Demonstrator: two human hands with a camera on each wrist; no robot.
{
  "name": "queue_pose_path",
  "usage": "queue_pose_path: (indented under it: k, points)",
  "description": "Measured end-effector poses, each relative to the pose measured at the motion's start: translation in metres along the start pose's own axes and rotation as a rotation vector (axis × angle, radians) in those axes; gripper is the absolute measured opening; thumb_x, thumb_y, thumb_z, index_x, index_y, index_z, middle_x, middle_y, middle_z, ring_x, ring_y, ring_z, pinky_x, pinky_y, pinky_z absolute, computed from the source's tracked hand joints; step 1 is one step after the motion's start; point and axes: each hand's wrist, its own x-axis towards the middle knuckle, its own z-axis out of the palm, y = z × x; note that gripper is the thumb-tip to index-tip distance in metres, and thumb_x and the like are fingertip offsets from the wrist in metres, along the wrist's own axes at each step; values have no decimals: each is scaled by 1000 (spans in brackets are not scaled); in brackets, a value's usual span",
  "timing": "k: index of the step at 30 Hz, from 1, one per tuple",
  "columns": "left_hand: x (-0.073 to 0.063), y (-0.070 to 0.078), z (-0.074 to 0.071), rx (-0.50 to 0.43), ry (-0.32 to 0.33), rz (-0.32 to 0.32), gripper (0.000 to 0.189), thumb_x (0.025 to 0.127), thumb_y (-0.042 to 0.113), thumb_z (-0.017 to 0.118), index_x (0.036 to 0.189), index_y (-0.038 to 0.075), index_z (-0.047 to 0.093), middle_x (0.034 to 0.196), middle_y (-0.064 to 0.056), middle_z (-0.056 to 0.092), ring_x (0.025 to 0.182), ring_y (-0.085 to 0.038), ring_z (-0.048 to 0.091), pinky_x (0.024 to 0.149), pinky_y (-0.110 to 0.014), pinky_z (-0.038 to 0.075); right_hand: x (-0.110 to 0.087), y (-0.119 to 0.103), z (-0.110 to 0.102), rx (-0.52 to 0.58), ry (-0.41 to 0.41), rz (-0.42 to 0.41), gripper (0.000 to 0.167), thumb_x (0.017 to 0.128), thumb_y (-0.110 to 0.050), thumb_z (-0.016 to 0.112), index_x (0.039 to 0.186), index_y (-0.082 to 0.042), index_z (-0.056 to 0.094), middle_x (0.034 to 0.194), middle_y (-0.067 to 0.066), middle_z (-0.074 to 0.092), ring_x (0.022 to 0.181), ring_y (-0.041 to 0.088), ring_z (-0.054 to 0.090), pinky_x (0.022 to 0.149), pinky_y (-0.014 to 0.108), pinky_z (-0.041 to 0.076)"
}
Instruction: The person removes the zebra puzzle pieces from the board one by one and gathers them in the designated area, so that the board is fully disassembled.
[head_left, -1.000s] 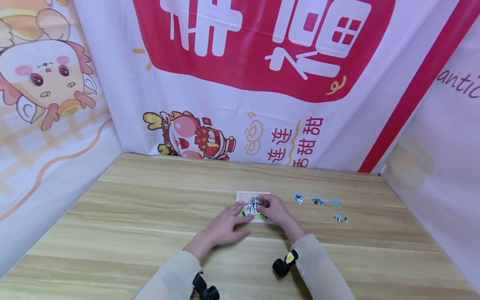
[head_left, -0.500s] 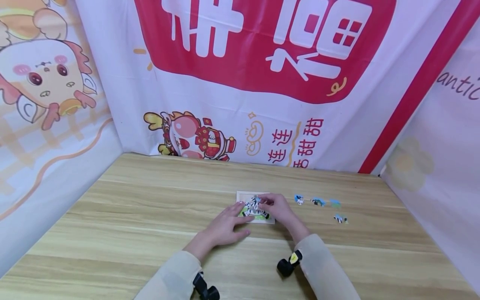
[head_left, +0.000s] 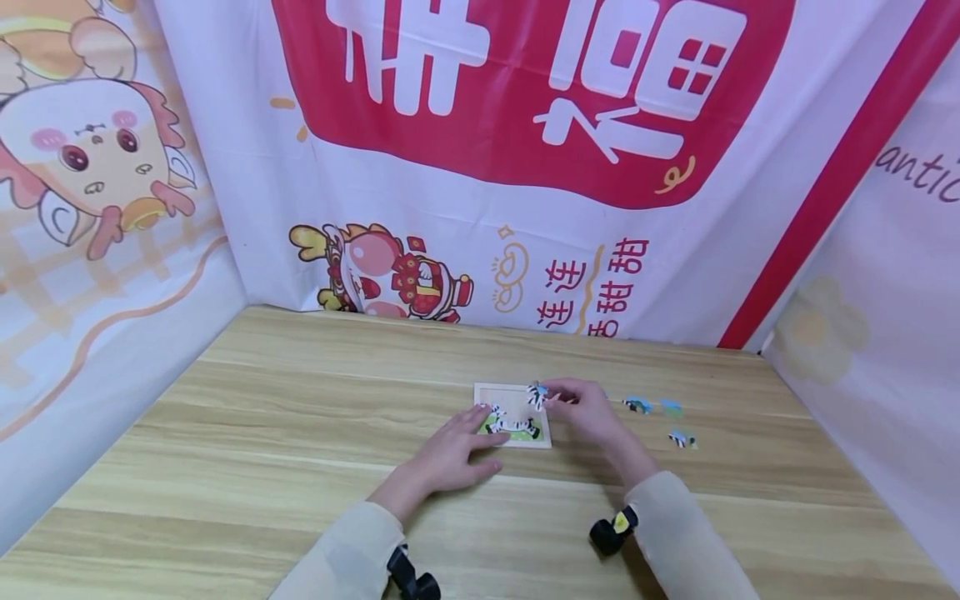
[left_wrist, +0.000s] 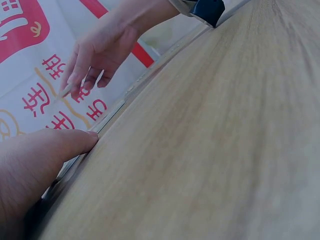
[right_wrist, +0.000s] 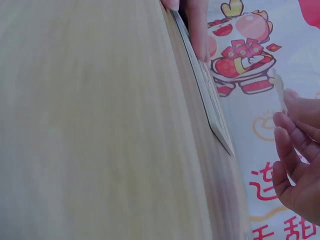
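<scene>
A square jigsaw board (head_left: 512,446) with a pale frame lies on the table, showing part of a zebra on green grass in its lower half. My left hand (head_left: 448,454) rests on its left side, fingers extended over the edge. Just above the upper right of the board, my right hand (head_left: 588,408) pinches a zebra-striped jigsaw piece (head_left: 537,396) with some blue on it, between thumb and fingertips. From the right wrist view, that piece (right_wrist: 280,90) appears thin, edge-on and lifted clear of the board. The board's left part is hidden under my left fingers.
Loose jigsaw pieces lie right of the board: a blue and dark one (head_left: 637,405), a blue-green one (head_left: 671,407) and a striped one (head_left: 681,438). Behind the wooden table (head_left: 337,375) hangs a printed cloth (head_left: 420,183).
My right hand has drawn back to the right with the striped piece, uncovering the board's upper part. It now covers the spot where the nearest loose piece lay. My left hand stays put.
</scene>
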Motion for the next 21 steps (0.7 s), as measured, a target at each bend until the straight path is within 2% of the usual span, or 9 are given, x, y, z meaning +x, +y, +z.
queue_pose_path:
  k: [10,17,21]
  points:
    - [-1,1,0,-6,-3,-11,47,83,46,48,124,26,47,139,-15,19,127,-27,15,101,-42,13,-18,17,-38,-26,25,-110,31,78,-19,64,107,-10,61,88,5,61,75,22,51,63,34,46]
    - [-2,3,-1,-24,-1,-17,46,82,45,49,124,25,48,139,-14,19,127,-27,15,101,-42,13,-34,29,-66,-15,29,-124,35,80,-20,62,111,-5,58,93,11,59,78,24,51,67,44,45]
    - [-1,3,-1,-24,4,-15,46,83,45,49,124,25,48,139,-14,19,127,-27,14,101,-42,12,-41,36,-80,-22,50,-160,35,81,-16,61,111,0,56,94,14,59,78,22,52,66,40,46]
